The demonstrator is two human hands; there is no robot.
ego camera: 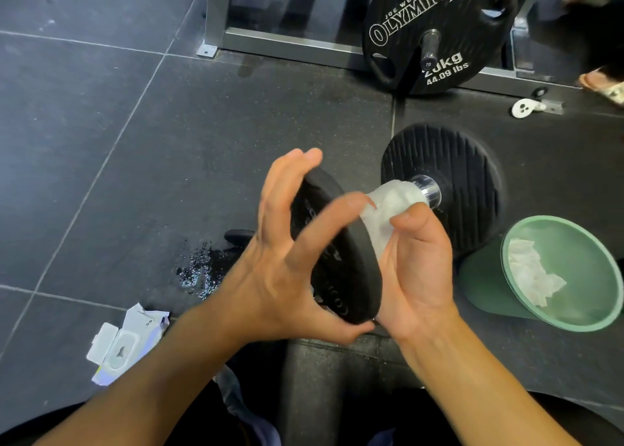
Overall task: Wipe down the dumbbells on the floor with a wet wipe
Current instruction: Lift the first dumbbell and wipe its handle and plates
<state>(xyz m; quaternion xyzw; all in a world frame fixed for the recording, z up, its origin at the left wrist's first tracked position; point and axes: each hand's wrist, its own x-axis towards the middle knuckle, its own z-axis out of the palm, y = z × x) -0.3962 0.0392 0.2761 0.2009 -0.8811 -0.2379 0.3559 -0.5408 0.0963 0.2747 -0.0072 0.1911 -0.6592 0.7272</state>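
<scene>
Left hand [287, 270]: spread wide and curved over the rim of the near plate [341, 276] of the dumbbell [405, 216], fingers across the top edge and thumb underneath, holding that end up.
Right hand [418, 276]: curled round the wet wipe [391, 205], which is bunched about the handle [427, 189] just past the near plate; the thumb presses on the wipe from above.
Wipe packet [121, 344]: on the floor [101, 141] near the left forearm, its flap open.
Dumbbell position: tilted, with the near end lifted between the hands and the far plate [466, 182] seemingly resting on the dark mat beyond.
Wet patch [199, 273]: a glistening spot on the floor just left of the left hand.
Green bin [483, 283]: tipped toward the camera, just right of the right hand, with used wipes [530, 276] inside.
Beyond: a large weight plate [435, 16] on a bar against a metal rack frame [287, 40].
Step in hand: likely rubbing the handle; the far plate's ridged face looks not yet done.
Risk, grip: the left hand holds a smooth rim by fingertips and thumb alone; a damp plate could slide out and drop.
Risk, roll: with the far plate as a pivot, a hard twist on the handle could swing it into the bin.
Risk, wipe: bunched cloth may skip the chrome collar by the far plate.
</scene>
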